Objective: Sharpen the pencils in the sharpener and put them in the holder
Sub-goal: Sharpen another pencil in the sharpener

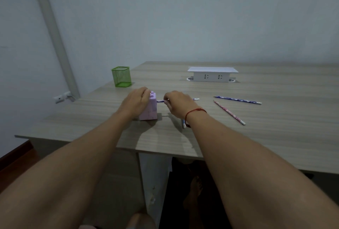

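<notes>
We have our left hand [136,101] wrapped over the top and far side of the small pink plastic block-shaped sharpener [149,108], fingers curled and pressed together against it to keep it from sliding on the grey wood-grain table [256,137]. Our right hand [177,104], with a red cord bracelet [194,112] at the wrist, sits at three o'clock from the sharpener and pinches the blue patterned pencil [161,101] between thumb and fingertips, close to where the shaft enters the sharpener's side. The pencil lies level, its eraser end poking out beyond our knuckles toward three o'clock.

Two more patterned pencils wait flat on the table farther toward three o'clock: a blue one [238,99] and a pink one [229,112], near each other but apart. Something short and pale shows just under our right wrist at five o'clock; we cannot tell what it is. The green wire-mesh square holder [121,76] stands at eleven o'clock from the sharpener, well apart, with nothing visible inside. A white plastic socket box [212,74] sits at one o'clock.

We judge the pencil light, stiff and thin, with a brittle lead, so a pinch close to the sharpener keeps it from bending or snapping the tip. The sharpener looks light and hollow and would likely skate or tip without our left hand bearing down. The mesh holder also looks light, so pencils are best lowered in, not dropped.
</notes>
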`<action>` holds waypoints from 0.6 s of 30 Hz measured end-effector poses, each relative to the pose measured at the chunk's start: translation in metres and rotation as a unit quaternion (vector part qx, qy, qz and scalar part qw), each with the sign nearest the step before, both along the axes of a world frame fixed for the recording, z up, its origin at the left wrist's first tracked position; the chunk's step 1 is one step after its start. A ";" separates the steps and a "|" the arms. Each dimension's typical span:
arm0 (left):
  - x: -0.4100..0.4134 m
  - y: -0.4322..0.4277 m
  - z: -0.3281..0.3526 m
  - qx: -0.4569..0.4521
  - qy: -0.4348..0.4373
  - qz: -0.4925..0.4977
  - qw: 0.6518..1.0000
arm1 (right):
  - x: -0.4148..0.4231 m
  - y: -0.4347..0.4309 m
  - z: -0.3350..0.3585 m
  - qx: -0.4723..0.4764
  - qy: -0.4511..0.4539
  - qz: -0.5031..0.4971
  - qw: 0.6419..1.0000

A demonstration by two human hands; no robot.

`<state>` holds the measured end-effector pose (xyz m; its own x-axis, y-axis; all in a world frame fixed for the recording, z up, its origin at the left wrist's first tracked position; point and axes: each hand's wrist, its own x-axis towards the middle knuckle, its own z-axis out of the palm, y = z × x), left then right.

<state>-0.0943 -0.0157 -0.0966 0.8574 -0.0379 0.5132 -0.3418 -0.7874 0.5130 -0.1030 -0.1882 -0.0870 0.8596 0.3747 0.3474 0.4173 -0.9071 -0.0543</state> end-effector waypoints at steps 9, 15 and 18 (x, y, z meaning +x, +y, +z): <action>-0.022 0.041 -0.023 -0.109 0.072 0.067 0.989 | -0.010 0.015 0.016 0.063 0.016 0.039 0.997; -0.029 0.045 -0.020 0.090 0.112 0.034 0.989 | -0.021 0.049 0.023 -0.007 0.047 0.102 0.994; -0.031 0.048 -0.021 0.136 0.103 0.031 0.985 | -0.018 0.064 0.014 -0.019 0.038 0.083 0.996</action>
<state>-0.1250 0.0323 -0.1179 0.9471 -0.0933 0.3069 -0.1990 -0.9214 0.3338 -0.1214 -0.1246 -0.0734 0.8079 0.5254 0.2669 0.5575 -0.8282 -0.0575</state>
